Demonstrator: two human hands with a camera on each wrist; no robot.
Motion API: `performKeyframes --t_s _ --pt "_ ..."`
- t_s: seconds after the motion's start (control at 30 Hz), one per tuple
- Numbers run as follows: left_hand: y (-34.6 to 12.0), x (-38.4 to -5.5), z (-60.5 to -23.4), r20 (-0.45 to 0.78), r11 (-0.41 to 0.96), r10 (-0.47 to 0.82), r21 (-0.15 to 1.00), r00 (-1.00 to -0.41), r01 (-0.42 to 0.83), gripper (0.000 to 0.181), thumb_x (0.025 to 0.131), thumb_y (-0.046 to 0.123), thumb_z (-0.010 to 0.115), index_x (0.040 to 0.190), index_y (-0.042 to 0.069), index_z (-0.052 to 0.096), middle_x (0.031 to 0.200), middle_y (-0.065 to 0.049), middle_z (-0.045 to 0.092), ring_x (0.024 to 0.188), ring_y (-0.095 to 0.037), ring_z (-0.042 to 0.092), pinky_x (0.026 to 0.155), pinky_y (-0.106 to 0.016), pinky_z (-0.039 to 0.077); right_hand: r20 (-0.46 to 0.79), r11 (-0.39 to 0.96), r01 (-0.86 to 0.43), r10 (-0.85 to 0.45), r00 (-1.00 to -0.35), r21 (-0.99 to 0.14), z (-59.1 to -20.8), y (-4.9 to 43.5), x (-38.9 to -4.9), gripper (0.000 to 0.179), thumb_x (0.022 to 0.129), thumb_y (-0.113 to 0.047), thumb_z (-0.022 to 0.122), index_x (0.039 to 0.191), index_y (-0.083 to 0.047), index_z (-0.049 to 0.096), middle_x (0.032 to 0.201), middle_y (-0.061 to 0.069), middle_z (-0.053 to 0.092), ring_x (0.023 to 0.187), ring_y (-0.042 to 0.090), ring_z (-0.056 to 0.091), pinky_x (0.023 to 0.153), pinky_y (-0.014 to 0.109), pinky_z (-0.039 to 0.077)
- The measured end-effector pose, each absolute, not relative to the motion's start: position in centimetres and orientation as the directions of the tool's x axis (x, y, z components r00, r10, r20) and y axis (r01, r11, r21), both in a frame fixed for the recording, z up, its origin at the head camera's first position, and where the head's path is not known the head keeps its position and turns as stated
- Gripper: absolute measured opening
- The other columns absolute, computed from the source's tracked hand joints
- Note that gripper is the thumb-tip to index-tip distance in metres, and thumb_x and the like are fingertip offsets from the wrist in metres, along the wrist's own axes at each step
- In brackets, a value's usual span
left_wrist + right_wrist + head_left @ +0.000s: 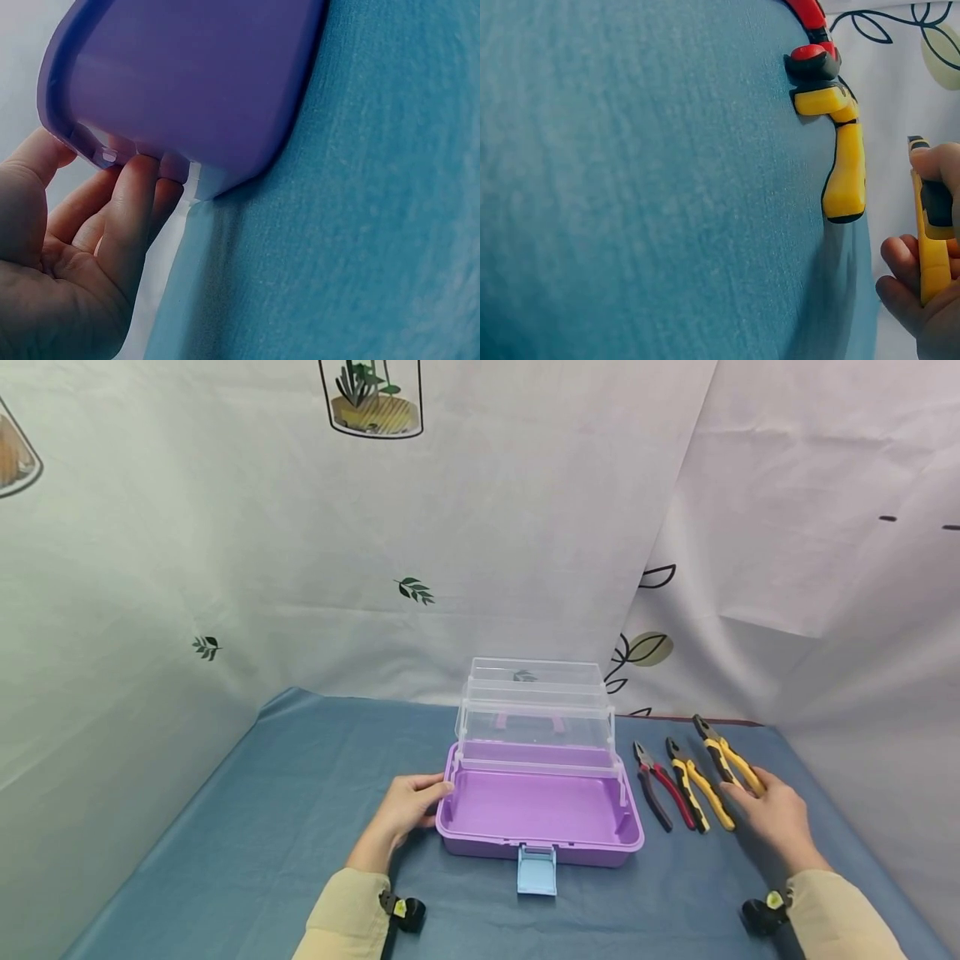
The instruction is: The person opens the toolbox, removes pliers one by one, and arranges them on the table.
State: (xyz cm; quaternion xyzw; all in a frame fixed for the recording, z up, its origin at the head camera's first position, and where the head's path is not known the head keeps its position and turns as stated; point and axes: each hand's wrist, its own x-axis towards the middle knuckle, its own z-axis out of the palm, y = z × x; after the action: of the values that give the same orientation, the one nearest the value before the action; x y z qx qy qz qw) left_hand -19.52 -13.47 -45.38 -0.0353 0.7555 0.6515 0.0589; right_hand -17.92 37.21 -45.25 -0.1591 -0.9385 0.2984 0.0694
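Note:
A purple toolbox (536, 802) stands on the cloth, its transparent lid (536, 727) raised behind it and a pale blue latch (537, 870) hanging at the front. My left hand (411, 802) grips the box's left rim, thumb on top and fingers beneath, as the left wrist view also shows. At the far right my right hand (776, 814) grips the handles of yellow-and-black pliers (723, 752), whose head points away from me. To their left lie a second pair of yellow-and-black pliers (693, 781) and red-and-black pliers (660, 785), side by side.
A blue cloth (322, 835) covers the table. White printed fabric (525, 527) hangs behind it and on both sides, close to the table's edges. The raised lid stands near the back fabric.

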Motion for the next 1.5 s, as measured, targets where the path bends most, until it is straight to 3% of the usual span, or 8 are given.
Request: performKeyframes --t_s 0.3,0.57,0.87,1.3,1.5 --pt "-13.46 -19.39 -45.16 -0.136 0.132 0.036 0.983 -0.99 -0.131 0.036 0.087 0.016 0.067 0.119 0.0 0.065 0.116 -0.021 0.065 0.086 -0.024 0.069 0.064 -0.034 0.06 -0.024 0.752 0.305 0.359 -0.933 -0.584 -45.22 37.57 -18.0 0.092 0.09 -0.056 0.051 0.142 0.015 0.023 0.129 0.04 0.038 0.108 0.049 0.043 0.082 0.059 0.046" --pt "-13.47 -19.6 -45.43 -0.142 0.136 0.032 0.981 -0.989 -0.136 0.036 0.087 0.017 0.067 0.119 0.001 0.065 0.117 -0.021 0.065 0.086 -0.024 0.069 0.064 -0.034 0.06 -0.05 0.76 0.319 0.354 -0.934 -0.567 -45.15 37.84 -18.07 0.093 0.089 -0.055 0.053 0.139 0.018 0.025 0.128 0.041 0.039 0.107 0.05 0.045 0.078 0.056 0.048" --pt "-13.51 -19.32 -45.14 -0.142 0.136 0.031 0.981 -0.989 -0.137 0.036 0.086 0.018 0.068 0.118 0.003 0.066 0.116 -0.019 0.066 0.086 -0.023 0.069 0.064 -0.032 0.06 -0.087 0.777 0.317 0.324 -0.942 -0.544 -45.05 37.95 -18.2 0.094 0.088 -0.056 0.054 0.137 0.02 0.027 0.128 0.042 0.038 0.11 0.052 0.042 0.083 0.059 0.045" --pt "-13.59 -19.35 -45.23 -0.142 0.129 0.044 0.982 -0.989 -0.135 0.037 0.086 0.018 0.068 0.12 0.002 0.065 0.118 -0.02 0.065 0.085 -0.022 0.07 0.065 -0.032 0.06 -0.106 0.802 0.342 0.334 -0.937 -0.491 -44.93 37.49 -18.87 0.085 0.089 -0.043 0.059 0.134 0.022 0.029 0.128 0.043 0.037 0.111 0.053 0.043 0.085 0.06 0.045" --pt "-13.55 -19.54 -45.49 -0.139 0.146 0.027 0.98 -0.99 -0.134 0.036 0.086 0.018 0.068 0.119 0.002 0.065 0.116 -0.02 0.066 0.085 -0.022 0.069 0.062 -0.031 0.06 -0.144 0.815 0.339 0.308 -0.94 -0.47 -44.77 37.41 -18.8 0.093 0.09 -0.052 0.055 0.136 0.023 0.025 0.132 0.045 0.031 0.116 0.057 0.037 0.091 0.064 0.042"
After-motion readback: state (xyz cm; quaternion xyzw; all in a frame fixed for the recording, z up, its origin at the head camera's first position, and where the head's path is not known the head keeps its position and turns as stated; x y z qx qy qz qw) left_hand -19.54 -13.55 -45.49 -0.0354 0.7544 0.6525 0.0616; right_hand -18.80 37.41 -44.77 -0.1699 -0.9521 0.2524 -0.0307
